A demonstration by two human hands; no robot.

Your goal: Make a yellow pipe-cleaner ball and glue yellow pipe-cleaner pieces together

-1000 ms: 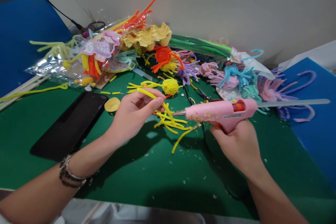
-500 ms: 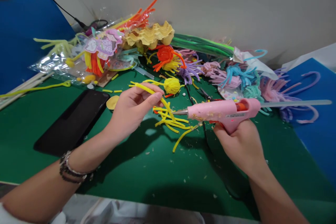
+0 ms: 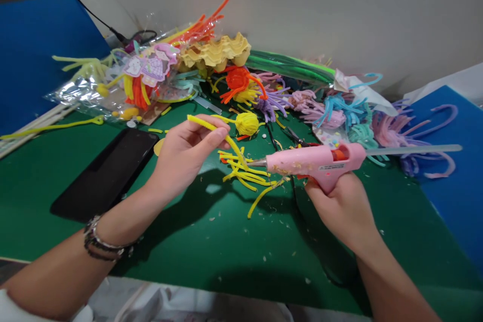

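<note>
Between the thumb and fingers of my left hand (image 3: 188, 153) is a yellow pipe cleaner (image 3: 236, 147), slanting down to the right. My right hand (image 3: 341, 209) grips the handle of a pink hot glue gun (image 3: 313, 161), which has a clear glue stick (image 3: 415, 149) poking out of its back. The gun's metal nozzle (image 3: 258, 163) is at the lower end of the pipe cleaner; whether they touch I cannot tell. Beneath lie several cut yellow pipe cleaner pieces (image 3: 251, 179). A yellow pompom-like ball (image 3: 247, 124) sits just beyond my left fingers.
A black phone (image 3: 105, 173) lies left of my left hand. Along the wall are an egg carton piece (image 3: 217, 52), plastic bags (image 3: 75, 93), bundles of coloured pipe cleaners (image 3: 332, 110) and scissors (image 3: 296, 137). A black cord runs below the glue gun on the green table (image 3: 241, 246).
My left hand and the pipe cleaner have shifted slightly left. The glue gun in my right hand has also moved a little left, its nozzle staying by the pipe cleaner's lower end.
</note>
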